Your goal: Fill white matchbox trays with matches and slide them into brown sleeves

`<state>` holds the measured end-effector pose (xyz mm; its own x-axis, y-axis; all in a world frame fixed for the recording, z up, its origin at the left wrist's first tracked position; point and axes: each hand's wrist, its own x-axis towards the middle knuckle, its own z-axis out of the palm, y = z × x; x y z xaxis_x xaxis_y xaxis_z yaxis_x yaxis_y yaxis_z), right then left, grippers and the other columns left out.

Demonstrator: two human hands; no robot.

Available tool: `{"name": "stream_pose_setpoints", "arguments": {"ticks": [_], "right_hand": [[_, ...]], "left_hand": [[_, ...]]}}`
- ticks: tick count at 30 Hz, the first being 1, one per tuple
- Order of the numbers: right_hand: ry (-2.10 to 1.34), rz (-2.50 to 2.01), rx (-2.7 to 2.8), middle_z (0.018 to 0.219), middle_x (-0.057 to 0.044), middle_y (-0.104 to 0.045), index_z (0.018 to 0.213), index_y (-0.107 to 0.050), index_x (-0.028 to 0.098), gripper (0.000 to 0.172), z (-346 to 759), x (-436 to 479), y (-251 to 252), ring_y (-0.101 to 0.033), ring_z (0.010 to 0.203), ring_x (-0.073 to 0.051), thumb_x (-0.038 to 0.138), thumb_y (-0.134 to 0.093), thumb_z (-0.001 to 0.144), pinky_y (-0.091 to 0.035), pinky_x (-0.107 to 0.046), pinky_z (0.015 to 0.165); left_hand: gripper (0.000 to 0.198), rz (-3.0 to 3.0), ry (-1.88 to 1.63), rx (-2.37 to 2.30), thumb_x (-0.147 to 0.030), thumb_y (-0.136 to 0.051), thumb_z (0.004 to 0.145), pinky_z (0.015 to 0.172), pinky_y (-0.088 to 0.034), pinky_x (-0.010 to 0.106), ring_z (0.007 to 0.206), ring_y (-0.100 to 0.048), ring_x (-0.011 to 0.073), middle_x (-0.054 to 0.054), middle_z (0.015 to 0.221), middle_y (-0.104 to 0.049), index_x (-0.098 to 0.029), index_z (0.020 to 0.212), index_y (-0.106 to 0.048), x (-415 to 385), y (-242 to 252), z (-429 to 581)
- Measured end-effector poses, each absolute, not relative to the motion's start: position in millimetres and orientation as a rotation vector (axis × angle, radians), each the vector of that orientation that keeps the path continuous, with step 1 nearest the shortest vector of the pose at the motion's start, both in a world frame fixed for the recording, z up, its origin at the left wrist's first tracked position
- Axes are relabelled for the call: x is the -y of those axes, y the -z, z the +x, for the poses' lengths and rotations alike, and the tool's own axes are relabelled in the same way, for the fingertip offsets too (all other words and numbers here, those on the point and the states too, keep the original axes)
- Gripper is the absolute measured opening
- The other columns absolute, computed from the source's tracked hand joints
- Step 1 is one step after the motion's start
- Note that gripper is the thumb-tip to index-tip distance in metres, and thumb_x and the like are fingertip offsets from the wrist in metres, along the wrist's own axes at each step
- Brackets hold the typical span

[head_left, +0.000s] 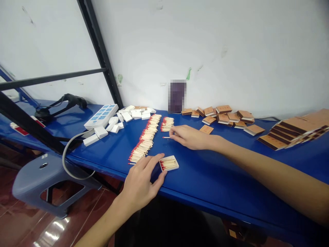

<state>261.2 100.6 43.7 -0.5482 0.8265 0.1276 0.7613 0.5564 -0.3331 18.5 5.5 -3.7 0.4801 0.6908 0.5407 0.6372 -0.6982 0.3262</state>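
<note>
My left hand (142,181) is at the table's front edge, thumb and forefinger gripping a small white matchbox tray (177,166) by its left end. Red-tipped matches (168,164) lie side by side inside it. Farther back, my right hand (183,136) has its fingers pinched on a single match (166,137), whose red head points left. Just behind those fingers lies a small pile of matches (167,124). A long slanting row of matches (146,139) runs to the left of it, down towards my left hand.
White tray pieces (125,116) cluster at the back left beside a power strip (101,116). Brown matchboxes (223,117) lie along the wall, with a larger stack (295,130) at the right. A dark upright phone-like object (177,96) leans there; a stool (51,178) stands left.
</note>
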Motion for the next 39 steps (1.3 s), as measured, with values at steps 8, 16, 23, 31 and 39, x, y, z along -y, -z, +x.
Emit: {"name": "stream_pose_setpoints", "arguments": {"ticks": [8,16,23,31,39], "right_hand": [[-0.704,-1.175,2.69,0.07,0.001,-0.058,0.085,-0.06,0.021,0.016,247.3,-44.1,-72.0,-0.047,0.061,-0.013,0.029,-0.049,0.093,-0.032,-0.027,0.059],[-0.502,-1.285,2.554,0.07,0.001,-0.059,0.081,-0.061,0.019,0.014,245.2,-61.6,-64.1,-0.049,0.063,-0.013,0.028,-0.053,0.089,-0.031,-0.027,0.06],[-0.112,-1.445,2.445,0.084,-0.004,-0.063,0.1,-0.062,0.019,0.014,258.0,-106.7,-34.2,-0.054,0.071,-0.017,0.025,-0.053,0.089,-0.033,-0.028,0.063],[-0.108,-1.436,2.417,0.083,-0.005,-0.064,0.09,-0.061,0.018,0.014,251.2,-129.1,-27.6,-0.052,0.071,-0.016,0.021,-0.048,0.093,-0.033,-0.027,0.064],[-0.118,-1.509,2.4,0.081,-0.004,-0.064,0.09,-0.061,0.018,0.013,251.8,-130.3,-23.9,-0.053,0.069,-0.016,0.02,-0.048,0.093,-0.032,-0.027,0.063]], "left_hand": [[0.039,2.622,-1.026,-1.193,-0.028,-0.06,0.093,0.084,-0.056,0.037,0.099,-0.065,0.0228,0.006,0.114,-0.069,-0.023,0.13,-0.05,-4.4,3.6,18.4],[0.031,2.65,-1.018,-1.144,-0.027,-0.057,0.094,0.084,-0.057,0.037,0.096,-0.065,0.0231,0.007,0.109,-0.069,-0.021,0.124,-0.059,-6.3,1.2,20.2],[0.023,2.639,-1.023,-1.13,-0.027,-0.058,0.094,0.084,-0.057,0.038,0.095,-0.065,0.0228,0.008,0.108,-0.069,-0.021,0.115,-0.065,-5.0,2.3,18.5],[0.021,2.641,-1.03,-1.089,-0.026,-0.057,0.095,0.085,-0.057,0.038,0.097,-0.065,0.0219,0.007,0.111,-0.068,-0.023,0.112,-0.068,-5.6,3.5,17.5],[0.03,2.595,-1.029,-1.124,-0.026,-0.058,0.094,0.088,-0.057,0.037,0.1,-0.065,0.0227,0.007,0.113,-0.069,-0.022,0.124,-0.057,-4.1,0.9,18.4]]}}
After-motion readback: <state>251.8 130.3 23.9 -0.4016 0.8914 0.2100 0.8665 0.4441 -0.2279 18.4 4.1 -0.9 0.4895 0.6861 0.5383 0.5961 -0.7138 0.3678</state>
